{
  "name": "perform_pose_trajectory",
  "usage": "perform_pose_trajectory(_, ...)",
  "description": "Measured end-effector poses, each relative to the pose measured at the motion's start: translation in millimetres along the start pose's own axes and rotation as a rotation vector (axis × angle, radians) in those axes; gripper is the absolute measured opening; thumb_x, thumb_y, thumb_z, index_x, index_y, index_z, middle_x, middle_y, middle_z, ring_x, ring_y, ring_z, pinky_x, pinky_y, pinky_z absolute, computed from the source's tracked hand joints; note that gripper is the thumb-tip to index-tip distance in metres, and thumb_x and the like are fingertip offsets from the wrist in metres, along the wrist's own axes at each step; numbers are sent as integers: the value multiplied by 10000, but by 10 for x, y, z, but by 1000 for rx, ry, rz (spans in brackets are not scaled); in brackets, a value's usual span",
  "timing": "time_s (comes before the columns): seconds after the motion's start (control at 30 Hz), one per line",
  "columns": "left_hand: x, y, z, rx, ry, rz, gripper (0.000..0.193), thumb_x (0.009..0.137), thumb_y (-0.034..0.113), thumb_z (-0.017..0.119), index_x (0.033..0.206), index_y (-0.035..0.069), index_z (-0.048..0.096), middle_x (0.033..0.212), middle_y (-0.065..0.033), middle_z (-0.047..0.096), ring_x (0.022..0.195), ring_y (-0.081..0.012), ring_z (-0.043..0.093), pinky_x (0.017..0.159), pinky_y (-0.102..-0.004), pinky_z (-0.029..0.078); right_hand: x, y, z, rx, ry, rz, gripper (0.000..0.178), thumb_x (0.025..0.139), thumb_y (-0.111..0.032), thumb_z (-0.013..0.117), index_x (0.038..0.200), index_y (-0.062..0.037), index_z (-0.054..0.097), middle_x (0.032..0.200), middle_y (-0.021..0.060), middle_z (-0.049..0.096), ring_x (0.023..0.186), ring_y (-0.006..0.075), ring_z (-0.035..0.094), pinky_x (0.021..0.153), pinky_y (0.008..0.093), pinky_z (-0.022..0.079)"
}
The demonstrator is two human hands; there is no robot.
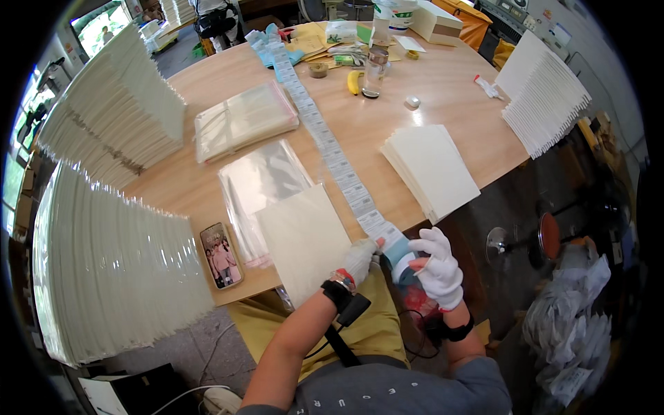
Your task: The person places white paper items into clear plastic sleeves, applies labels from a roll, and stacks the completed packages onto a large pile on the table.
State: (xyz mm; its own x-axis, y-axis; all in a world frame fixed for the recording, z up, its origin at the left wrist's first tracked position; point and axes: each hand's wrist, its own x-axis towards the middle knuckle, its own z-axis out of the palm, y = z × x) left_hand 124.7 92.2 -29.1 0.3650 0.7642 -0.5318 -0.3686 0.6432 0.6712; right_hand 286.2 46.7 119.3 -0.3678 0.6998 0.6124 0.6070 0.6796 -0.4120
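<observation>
We see the strip (330, 149) of labels running down the table (470, 90) to its near edge, its blue-and-white lower end between our 2 gloved hands. Our left hand (360, 259) has its thumb at the strip's edge; we cannot tell how its other fingers lie. Our right hand (440, 271) is at the lower end, fingers bent and slightly apart; we cannot tell whether they pinch it. Left of the strip, 1 board (304, 238) partly covers clear bags (259, 180), near a phone (221, 256). Right of it lies a stack (439, 169) of boards; beyond, 1 banana (353, 82) sits beside a glass (373, 75).
</observation>
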Motion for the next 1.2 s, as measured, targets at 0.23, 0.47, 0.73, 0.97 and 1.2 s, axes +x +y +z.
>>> perform_pose_trajectory(0.23, -924, 97, -430, 810, 304, 535, 281, 886, 174, 550, 1117, 14, 539, 908, -71, 572, 793, -182, 555, 712, -309, 470, 672, 680, 1380, 476, -102, 507, 170, 846, -83, 472, 927, -9, 602, 854, 147, 616, 793, 275, 597, 718, 324, 466)
perform_pose_trajectory(0.47, -1711, -316, -1369, 579, 814, 569, 280, 843, 109, 588, 1090, -9, 530, 896, -74, 554, 794, -169, 530, 701, -291, 450, 1060, 905, 2271, 383, -359, 636, 197, 830, -173, 499, 926, -36, 602, 908, 184, 615, 848, 305, 597, 745, 383, 464)
perform_pose_trajectory(0.73, -1517, -340, -1193, -108, 352, 277, 257, 887, 113, 553, 1100, -6, 471, 974, -88, 577, 899, -188, 614, 726, -330, 574, 1137, 763, 2036, -193, -289, 633, 341, 801, -274, 564, 1051, -46, 515, 992, 219, 575, 907, 380, 571, 769, 443, 463)
perform_pose_trajectory(0.97, -1871, 311, -1028, 186, 338, 468, 295, 865, 108, 567, 1114, -19, 470, 960, -69, 559, 844, -132, 563, 691, -254, 480, 312, 116, 1099, -73, -710, 562, 351, 839, -295, 553, 1086, -52, 494, 930, 186, 604, 816, 338, 597, 713, 430, 468)
perform_pose_trajectory(1.2, -3785, 1548, -443, 1064, 444, 904, 454, 844, 70, 594, 1258, 9, 418, 1142, -99, 516, 1013, -171, 514, 847, -307, 418, 1128, -897, 623, 781, -436, 363, 382, 849, -66, 582, 1216, 19, 522, 869, 9, 578, 732, 61, 531, 665, 221, 453)
